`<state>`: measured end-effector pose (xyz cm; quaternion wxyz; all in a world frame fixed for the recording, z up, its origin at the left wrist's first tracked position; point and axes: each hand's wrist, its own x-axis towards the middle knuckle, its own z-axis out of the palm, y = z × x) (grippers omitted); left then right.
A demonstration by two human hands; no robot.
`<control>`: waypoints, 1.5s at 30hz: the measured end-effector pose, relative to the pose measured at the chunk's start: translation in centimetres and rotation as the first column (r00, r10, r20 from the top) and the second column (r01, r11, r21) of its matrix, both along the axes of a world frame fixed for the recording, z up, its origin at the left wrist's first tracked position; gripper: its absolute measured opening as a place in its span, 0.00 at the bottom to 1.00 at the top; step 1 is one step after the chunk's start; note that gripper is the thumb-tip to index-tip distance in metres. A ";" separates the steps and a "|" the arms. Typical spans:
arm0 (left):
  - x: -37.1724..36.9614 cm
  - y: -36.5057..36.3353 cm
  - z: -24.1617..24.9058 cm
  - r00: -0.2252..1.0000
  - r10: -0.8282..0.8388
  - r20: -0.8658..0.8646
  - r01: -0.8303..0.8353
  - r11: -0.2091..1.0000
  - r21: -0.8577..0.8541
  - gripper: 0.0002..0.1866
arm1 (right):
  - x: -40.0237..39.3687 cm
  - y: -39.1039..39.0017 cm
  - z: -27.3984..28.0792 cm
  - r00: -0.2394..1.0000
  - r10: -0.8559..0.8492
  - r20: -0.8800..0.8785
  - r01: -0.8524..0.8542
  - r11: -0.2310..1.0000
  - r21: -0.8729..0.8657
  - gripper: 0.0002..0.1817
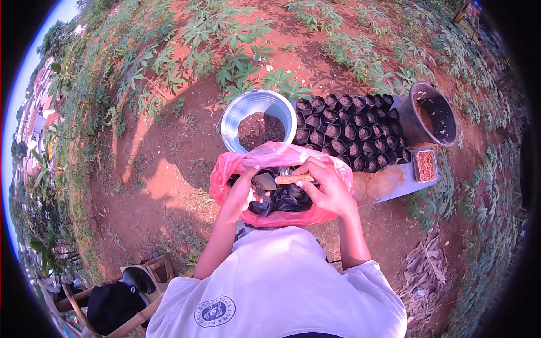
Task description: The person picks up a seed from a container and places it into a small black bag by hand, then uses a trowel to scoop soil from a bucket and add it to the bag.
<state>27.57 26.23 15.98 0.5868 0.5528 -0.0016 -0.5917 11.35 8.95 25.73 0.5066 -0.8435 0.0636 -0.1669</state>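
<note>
A pink plastic bag [282,151] lies wide open in front of my chest, with black plastic planting bags [287,200] bunched inside it. Over its mouth, my right hand [324,183] is closed around the wooden handle of a small trowel [288,179]. The trowel's grey-brown blade points left, toward my left hand [241,190]. That hand is curled at the blade's side, thumb above and fingers below; I cannot tell what is pinched in it.
Beyond the bag stands a light-blue basin [230,121] with dark soil [260,130]. Rows of soil-filled black bags [349,132] cover a board [389,188]. At right are a dark bucket [417,121] and a tray of reddish-brown bits [425,166]. A wooden chair [135,318] holds dark items behind left.
</note>
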 end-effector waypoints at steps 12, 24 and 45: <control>2.3 1.0 -2.0 0.975 0.160 -0.156 -0.179 0.977 -0.113 0.19 | 3.1 3.8 2.1 0.997 0.079 0.006 -0.077 0.987 -0.140 0.11; 4.5 3.6 -1.6 0.926 0.245 -0.287 -0.306 0.932 -0.191 0.19 | 7.0 6.3 3.4 0.999 -0.005 -0.037 -0.002 0.980 -0.198 0.09; 10.9 6.3 -3.4 0.892 0.194 -0.408 -0.309 0.921 -0.237 0.21 | 11.9 8.9 3.7 0.975 -0.224 0.016 0.222 0.954 -0.202 0.09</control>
